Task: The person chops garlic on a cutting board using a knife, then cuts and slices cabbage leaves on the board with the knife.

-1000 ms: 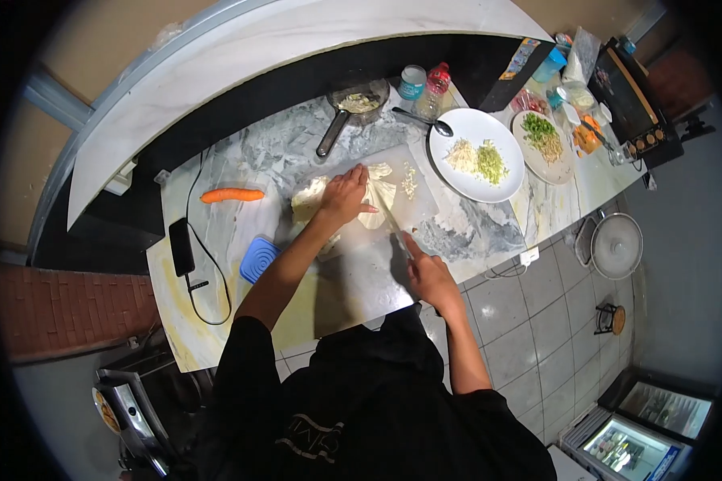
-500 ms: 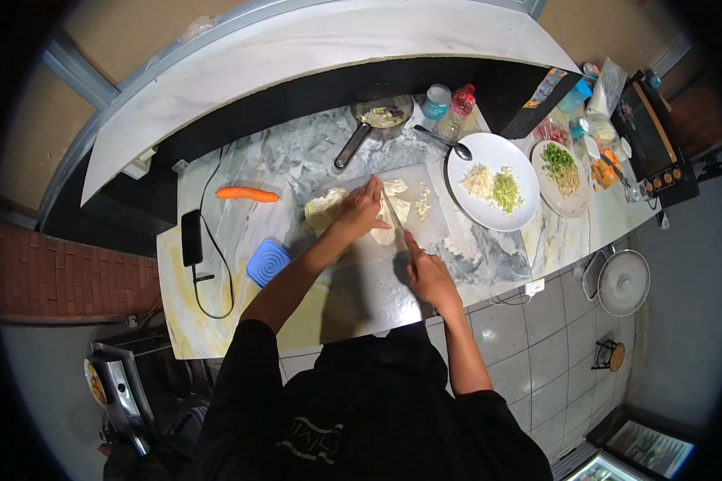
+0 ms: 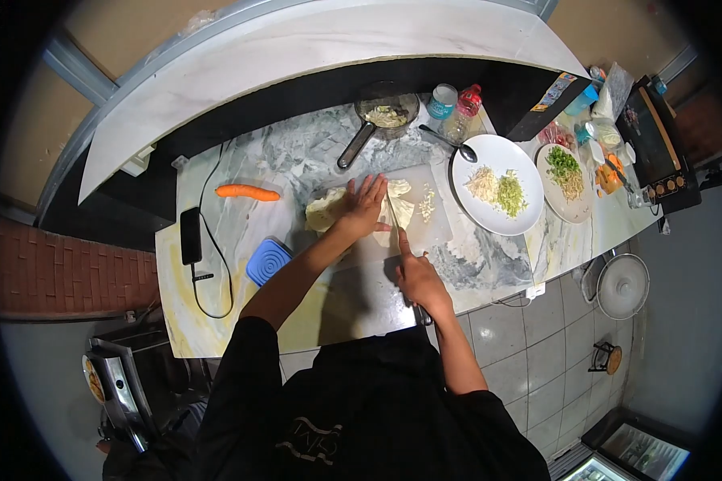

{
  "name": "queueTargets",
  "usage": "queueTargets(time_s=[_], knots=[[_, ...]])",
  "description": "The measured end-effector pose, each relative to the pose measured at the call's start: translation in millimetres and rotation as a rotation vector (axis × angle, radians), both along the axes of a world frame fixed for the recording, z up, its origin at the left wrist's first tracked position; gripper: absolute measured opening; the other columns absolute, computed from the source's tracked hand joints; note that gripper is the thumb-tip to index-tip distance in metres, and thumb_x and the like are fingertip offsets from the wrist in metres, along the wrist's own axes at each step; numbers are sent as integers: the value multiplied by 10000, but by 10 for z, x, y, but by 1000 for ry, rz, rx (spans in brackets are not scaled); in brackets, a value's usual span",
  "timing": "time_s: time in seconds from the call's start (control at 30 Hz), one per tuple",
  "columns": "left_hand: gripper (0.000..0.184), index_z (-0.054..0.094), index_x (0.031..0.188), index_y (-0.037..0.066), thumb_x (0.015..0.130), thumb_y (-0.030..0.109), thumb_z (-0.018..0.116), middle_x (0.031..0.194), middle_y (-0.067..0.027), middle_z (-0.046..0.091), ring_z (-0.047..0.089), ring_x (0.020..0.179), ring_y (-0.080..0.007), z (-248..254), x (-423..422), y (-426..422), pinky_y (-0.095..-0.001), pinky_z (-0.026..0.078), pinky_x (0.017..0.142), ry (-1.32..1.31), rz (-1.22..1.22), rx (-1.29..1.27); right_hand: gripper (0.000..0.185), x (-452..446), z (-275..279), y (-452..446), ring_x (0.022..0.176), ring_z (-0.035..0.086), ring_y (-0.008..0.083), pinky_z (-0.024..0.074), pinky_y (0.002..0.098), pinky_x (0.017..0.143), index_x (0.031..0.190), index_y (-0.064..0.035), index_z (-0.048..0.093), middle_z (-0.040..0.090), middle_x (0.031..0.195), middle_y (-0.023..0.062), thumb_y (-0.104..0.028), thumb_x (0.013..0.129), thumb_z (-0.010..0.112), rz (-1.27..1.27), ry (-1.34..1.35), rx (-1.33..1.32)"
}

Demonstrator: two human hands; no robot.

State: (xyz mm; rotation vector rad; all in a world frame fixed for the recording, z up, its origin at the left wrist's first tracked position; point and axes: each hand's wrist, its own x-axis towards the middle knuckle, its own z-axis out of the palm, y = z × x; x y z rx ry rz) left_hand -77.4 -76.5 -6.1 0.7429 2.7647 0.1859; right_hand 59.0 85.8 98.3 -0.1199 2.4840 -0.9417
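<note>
On a pale cutting board (image 3: 435,236) lie pale cabbage leaves (image 3: 321,210), with small chopped bits (image 3: 427,202) near the board's right side. My left hand (image 3: 364,210) rests on the leaves, fingers spread and pressing down. My right hand (image 3: 419,280) is wrapped round the handle of a knife (image 3: 393,210), index finger stretched along it. The blade lies across the leaves just right of my left fingers. Right of the board, a white plate (image 3: 489,160) bears two chopped heaps, one whitish and one light green.
A carrot (image 3: 247,192), a phone (image 3: 191,235) with its cable and a blue coaster (image 3: 268,261) lie left. Behind stand a pan (image 3: 358,147), a can (image 3: 442,103) and a bottle (image 3: 464,112). Another plate (image 3: 573,210) and a toaster oven (image 3: 654,140) are right.
The view has shifted, so the counter items appear farther right. My left fingers have spread wider on the leaves. My right hand has moved slightly with the knife.
</note>
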Motion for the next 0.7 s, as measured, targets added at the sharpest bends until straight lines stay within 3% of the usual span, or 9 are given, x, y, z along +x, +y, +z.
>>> queueTargets(time_s=[0.1,0.37,0.7], knots=[[1240,75,1500,5,652,637,722,1585,-143,48,4,1462,-324,-52,5,31,-635,3,1109,5,-1,-33,750,-7,-58,1,878,608,508,468,534,834,1497,-31,144,617,894,358,-59,853,526,6,54,58],[1191,101,1500,17,680,645,693,1583,-117,106,144,1453,-275,138,71,49,-589,143,1126,96,-10,-143,748,-43,8,-43,864,641,460,505,510,784,1502,-33,147,631,878,333,43,826,460,58,76,232],[1158,107,1502,23,704,624,693,1587,-107,88,114,1459,-270,189,57,72,-577,141,1136,22,7,-175,763,-85,-12,-110,836,649,452,517,498,760,1492,6,133,633,877,330,50,810,472,70,73,252]])
